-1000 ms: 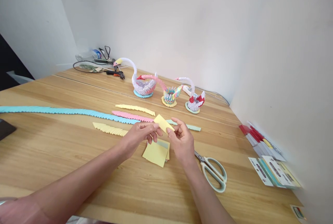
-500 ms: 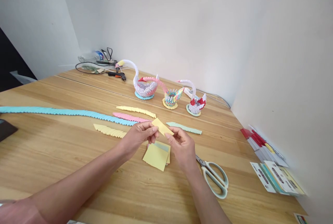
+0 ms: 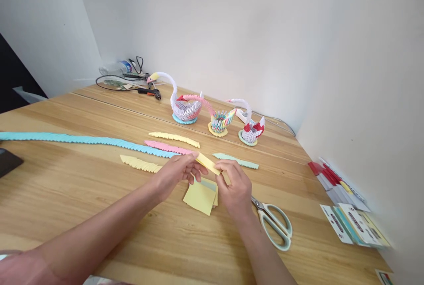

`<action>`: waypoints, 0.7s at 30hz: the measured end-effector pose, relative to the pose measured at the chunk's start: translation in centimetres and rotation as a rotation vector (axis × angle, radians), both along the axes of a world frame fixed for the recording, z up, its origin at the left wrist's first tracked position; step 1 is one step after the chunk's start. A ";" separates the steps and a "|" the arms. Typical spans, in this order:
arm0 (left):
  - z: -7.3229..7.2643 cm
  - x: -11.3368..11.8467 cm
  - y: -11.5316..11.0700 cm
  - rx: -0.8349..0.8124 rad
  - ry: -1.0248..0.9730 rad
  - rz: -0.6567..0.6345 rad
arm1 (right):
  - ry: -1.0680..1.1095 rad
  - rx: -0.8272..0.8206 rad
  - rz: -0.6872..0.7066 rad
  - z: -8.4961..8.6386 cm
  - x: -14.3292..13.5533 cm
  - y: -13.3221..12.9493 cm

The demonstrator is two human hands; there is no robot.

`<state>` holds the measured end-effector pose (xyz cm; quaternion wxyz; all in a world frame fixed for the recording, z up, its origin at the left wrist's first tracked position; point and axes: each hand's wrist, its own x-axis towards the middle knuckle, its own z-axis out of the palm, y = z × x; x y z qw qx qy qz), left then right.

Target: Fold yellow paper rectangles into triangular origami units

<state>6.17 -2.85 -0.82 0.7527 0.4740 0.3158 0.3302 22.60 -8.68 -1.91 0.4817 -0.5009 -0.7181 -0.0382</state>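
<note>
A folded strip of yellow paper [image 3: 208, 164] is held in the air between my two hands. My left hand [image 3: 180, 172] pinches its left end, and my right hand [image 3: 234, 184] grips its right end between thumb and fingers. Under the hands lies a small stack of square paper sheets [image 3: 199, 197], yellow on top with a greenish edge showing. Scissors [image 3: 274, 225] with pale handles rest beside my right wrist, their blades partly hidden by it.
Folded-paper strips in blue [image 3: 82, 140], pink [image 3: 167, 147], yellow [image 3: 174, 138] and green [image 3: 235, 160] lie ahead. Behind stand three paper swans, including a large white one [image 3: 185, 110]. A glue gun [image 3: 149, 93] and bottle [image 3: 115, 68] are back left; paper packs [image 3: 356, 225] lie right.
The yellow paper has become narrower, folded over along its length, and my fingers have shifted on its ends. The view has moved slightly.
</note>
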 end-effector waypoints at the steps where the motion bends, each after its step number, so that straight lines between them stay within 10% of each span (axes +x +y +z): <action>1: 0.0 0.0 0.0 0.016 0.011 0.006 | -0.015 -0.003 0.006 0.0 -0.1 0.0; 11: 0.1 -0.1 0.1 0.065 -0.019 0.023 | 0.032 -0.053 0.048 0.1 -0.3 -0.1; 21: 0.1 0.0 -0.4 0.232 0.110 0.084 | 0.832 -0.578 0.184 -0.3 -1.2 0.2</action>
